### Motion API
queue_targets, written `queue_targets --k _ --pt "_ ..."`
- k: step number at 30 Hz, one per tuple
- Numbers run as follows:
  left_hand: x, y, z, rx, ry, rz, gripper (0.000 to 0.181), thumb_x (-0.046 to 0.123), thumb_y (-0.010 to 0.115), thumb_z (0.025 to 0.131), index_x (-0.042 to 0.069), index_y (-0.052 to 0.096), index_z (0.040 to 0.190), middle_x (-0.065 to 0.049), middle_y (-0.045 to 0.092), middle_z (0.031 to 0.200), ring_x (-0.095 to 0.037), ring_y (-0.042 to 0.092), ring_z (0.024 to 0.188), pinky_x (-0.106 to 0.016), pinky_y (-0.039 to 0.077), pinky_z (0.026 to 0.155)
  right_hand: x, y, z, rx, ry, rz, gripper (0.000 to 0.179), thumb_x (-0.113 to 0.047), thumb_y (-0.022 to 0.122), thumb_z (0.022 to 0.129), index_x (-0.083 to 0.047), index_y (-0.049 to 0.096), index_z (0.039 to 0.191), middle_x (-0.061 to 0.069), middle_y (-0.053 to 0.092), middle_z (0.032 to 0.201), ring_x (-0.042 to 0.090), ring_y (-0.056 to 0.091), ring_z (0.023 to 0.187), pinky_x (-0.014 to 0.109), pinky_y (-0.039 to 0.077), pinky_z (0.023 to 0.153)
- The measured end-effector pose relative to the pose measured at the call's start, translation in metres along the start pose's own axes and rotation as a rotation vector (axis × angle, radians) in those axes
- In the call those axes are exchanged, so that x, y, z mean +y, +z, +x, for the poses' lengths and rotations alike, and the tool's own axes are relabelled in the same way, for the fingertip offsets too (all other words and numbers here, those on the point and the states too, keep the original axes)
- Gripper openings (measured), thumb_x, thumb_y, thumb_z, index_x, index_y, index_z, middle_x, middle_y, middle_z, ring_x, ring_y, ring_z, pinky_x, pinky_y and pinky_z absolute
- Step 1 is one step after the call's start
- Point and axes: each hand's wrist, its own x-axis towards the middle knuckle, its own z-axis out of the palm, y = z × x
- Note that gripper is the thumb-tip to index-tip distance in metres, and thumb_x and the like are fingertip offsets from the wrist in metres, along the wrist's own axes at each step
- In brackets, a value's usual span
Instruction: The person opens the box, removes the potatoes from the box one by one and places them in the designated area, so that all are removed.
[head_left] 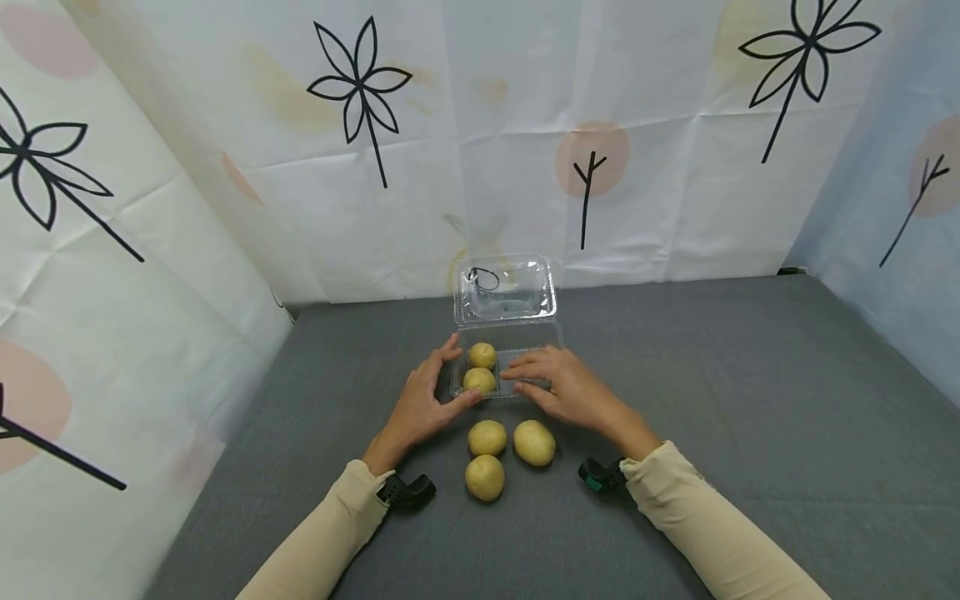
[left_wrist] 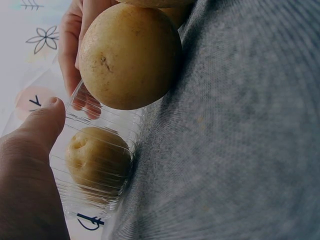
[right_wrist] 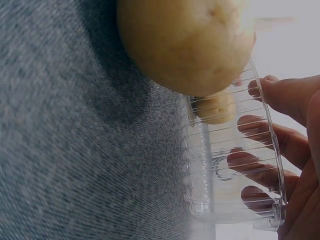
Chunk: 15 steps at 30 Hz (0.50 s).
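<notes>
A clear plastic clamshell container (head_left: 521, 335) lies with its lid (head_left: 517, 296) raised at the back. Two potatoes, one behind the other (head_left: 482, 356), sit in its left part. My left hand (head_left: 423, 404) rests at the container's front left corner, fingers spread along the left side and thumb by the front rim. My right hand (head_left: 573, 387) reaches over the right part, and its fingertips (right_wrist: 250, 162) show through the clear wall with nothing held. On the table in front are three loose potatoes: one left (head_left: 487, 437), one right (head_left: 534, 442) and one nearest (head_left: 485, 477).
Grey cloth covers the table (head_left: 712, 400). A white patterned curtain (head_left: 487, 167) hangs behind it and along both sides. Black bands with camera mounts (head_left: 407, 492) sit on both wrists, close to the loose potatoes.
</notes>
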Motion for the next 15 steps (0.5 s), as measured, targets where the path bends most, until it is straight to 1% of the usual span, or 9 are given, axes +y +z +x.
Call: queue_targets --k 2,5,9,10,15 --pt "-0.0004 -0.0006 0.0 0.003 0.0 -0.002 0.081 0.05 0.072 0.091 0.017 0.038 0.157 0.001 0.037 0.165 -0.033 0.036 0.151 -0.072 0.023 0.117 -0.0007 0.0008 0.0005 -0.004 0.012 0.003 0.029 -0.015 0.067 0.099 -0.011 0.073 0.127 0.013 0.07 0.131 0.033 0.062 0.119 0.061 0.045 0.099" --pt "-0.0018 -0.0009 0.0 0.005 0.003 -0.005 0.08 0.049 0.072 0.091 0.016 0.039 0.156 0.001 0.036 0.166 -0.033 0.035 0.151 -0.071 0.023 0.117 -0.0019 0.0014 0.0019 -0.015 0.034 0.007 0.03 -0.017 0.066 0.1 -0.013 0.072 0.129 0.012 0.069 0.133 0.033 0.061 0.121 0.064 0.043 0.102" --pt "-0.0013 -0.0011 -0.0002 0.0 0.013 -0.014 0.075 0.048 0.072 0.092 0.012 0.044 0.152 0.004 0.028 0.169 -0.032 0.033 0.153 -0.07 0.023 0.118 -0.0024 0.0019 0.0026 -0.022 0.054 0.006 0.031 -0.017 0.065 0.1 -0.014 0.072 0.13 0.013 0.067 0.135 0.034 0.059 0.123 0.069 0.039 0.106" --pt "-0.0009 -0.0011 -0.0002 -0.001 0.012 -0.016 0.075 0.047 0.072 0.092 0.012 0.044 0.152 0.005 0.028 0.169 -0.032 0.033 0.153 -0.07 0.023 0.118 -0.0021 0.0025 0.0025 -0.021 0.055 0.004 0.031 -0.017 0.065 0.1 -0.014 0.072 0.13 0.014 0.067 0.135 0.035 0.059 0.124 0.071 0.036 0.107" --pt "-0.0006 -0.0005 0.0009 0.004 0.012 -0.007 0.08 0.049 0.073 0.091 0.014 0.04 0.156 0.0 0.037 0.165 -0.033 0.036 0.151 -0.069 0.024 0.118 -0.0021 0.0034 0.003 -0.028 0.065 0.013 0.032 -0.017 0.064 0.1 -0.013 0.071 0.131 0.014 0.067 0.136 0.036 0.059 0.124 0.071 0.035 0.108"
